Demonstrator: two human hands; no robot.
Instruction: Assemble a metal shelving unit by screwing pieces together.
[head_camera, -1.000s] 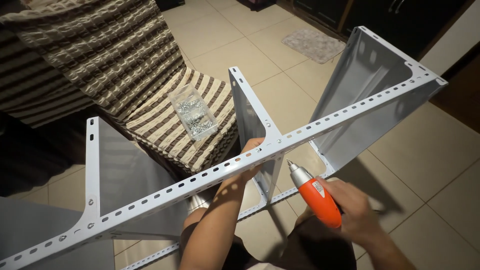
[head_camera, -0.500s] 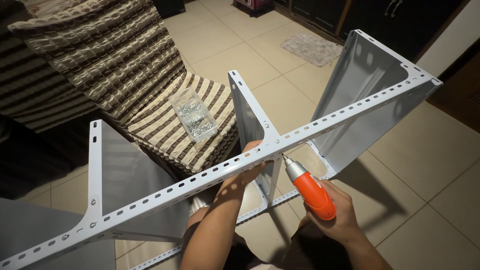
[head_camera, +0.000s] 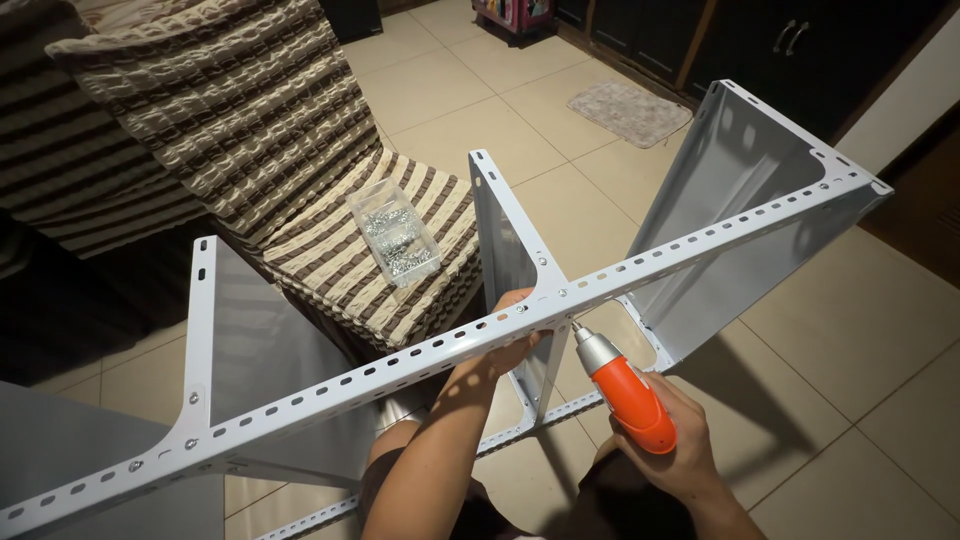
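Orange-and-silver electric screwdriver (head_camera: 622, 398), smooth plastic, clasped in right hand (head_camera: 668, 462), tip against perforated white metal rail (head_camera: 640, 265) just beyond left hand (head_camera: 507, 345), fingers curled behind rail; clear ribbed tub of screws (head_camera: 394, 232) well beyond, on striped cushion (head_camera: 330, 250).

Screw box (head_camera: 397, 232) (clear) on striped cushion (head_camera: 330, 250).

Orange screwdriver (head_camera: 625, 405) tip raised, now touching slotted rail (head_camera: 560, 300)
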